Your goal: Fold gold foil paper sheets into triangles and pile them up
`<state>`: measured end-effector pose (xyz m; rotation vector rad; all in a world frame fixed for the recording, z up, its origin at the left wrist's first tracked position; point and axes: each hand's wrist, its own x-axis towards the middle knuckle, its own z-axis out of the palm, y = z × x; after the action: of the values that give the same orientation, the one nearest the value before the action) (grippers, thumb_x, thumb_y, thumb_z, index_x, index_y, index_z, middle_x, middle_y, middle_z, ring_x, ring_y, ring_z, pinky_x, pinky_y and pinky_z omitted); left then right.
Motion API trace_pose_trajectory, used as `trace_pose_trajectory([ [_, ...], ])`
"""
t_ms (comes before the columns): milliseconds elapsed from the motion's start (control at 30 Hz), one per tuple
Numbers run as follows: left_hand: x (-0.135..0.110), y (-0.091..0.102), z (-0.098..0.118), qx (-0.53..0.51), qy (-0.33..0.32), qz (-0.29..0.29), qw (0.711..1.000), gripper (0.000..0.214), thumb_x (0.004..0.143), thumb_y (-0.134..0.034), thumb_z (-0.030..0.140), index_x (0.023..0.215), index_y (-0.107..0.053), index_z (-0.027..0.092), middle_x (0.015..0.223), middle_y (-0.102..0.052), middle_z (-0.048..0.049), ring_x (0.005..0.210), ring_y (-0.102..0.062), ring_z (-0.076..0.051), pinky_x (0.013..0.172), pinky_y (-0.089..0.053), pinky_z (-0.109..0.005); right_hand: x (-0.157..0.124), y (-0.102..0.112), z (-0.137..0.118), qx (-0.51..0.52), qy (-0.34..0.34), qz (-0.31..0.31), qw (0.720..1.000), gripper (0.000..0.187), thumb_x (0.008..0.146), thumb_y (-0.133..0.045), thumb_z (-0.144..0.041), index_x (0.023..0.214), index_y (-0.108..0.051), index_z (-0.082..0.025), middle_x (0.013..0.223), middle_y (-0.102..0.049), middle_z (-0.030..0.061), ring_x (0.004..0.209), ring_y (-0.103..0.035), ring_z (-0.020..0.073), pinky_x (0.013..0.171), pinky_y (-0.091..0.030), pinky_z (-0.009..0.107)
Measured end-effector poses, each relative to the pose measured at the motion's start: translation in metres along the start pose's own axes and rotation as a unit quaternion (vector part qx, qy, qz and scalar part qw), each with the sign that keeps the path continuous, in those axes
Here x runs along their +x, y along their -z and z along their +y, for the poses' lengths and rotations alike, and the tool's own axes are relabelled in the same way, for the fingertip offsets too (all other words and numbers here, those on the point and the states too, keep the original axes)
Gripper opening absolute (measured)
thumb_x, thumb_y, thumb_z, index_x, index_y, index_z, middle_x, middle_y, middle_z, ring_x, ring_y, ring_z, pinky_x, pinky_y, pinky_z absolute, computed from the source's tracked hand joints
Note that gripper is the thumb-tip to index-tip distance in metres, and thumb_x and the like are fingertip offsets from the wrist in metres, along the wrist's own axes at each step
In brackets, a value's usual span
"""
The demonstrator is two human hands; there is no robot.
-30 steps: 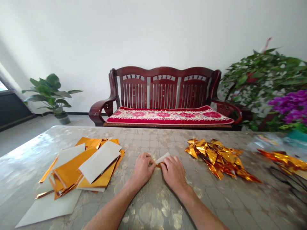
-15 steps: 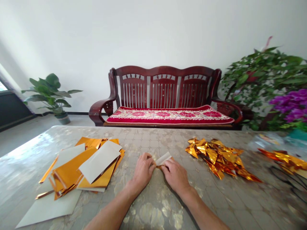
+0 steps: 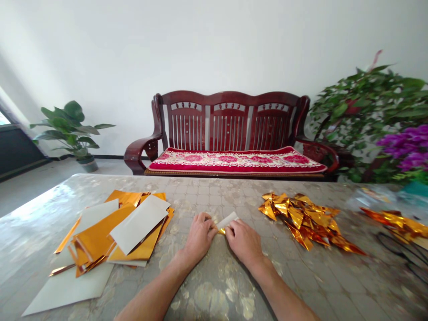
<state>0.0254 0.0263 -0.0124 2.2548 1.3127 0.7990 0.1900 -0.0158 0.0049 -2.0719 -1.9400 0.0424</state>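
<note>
Your left hand (image 3: 199,234) and right hand (image 3: 245,241), fingers curled, pinch the small paper (image 3: 228,220). You seem to be folding; next, press it flat.

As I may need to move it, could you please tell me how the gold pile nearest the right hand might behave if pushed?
The gold pile would probably spread apart, as its pieces overlap loosely. They look thin and folded, so likely light and easily crushed. Their glossy faces suggest they may slip.
</note>
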Motion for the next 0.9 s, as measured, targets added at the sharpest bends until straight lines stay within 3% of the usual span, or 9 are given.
trace_pose_trajectory([
  [900, 0.001, 0.003, 0.013, 0.097, 0.060, 0.024, 0.993, 0.009, 0.080, -0.066, 0.027, 0.073, -0.071, 0.022, 0.104, -0.061, -0.0066, 0.105, -0.052, -0.024, 0.097, -0.038, -0.038, 0.004, -0.004, 0.001, -0.012, -0.018, -0.009, 1.000, 0.018, 0.093, -0.050, -0.030, 0.080, -0.061, -0.023, 0.087, -0.070, 0.0018, 0.079, -0.065, 0.0171, 0.059, -0.029, 0.028],
])
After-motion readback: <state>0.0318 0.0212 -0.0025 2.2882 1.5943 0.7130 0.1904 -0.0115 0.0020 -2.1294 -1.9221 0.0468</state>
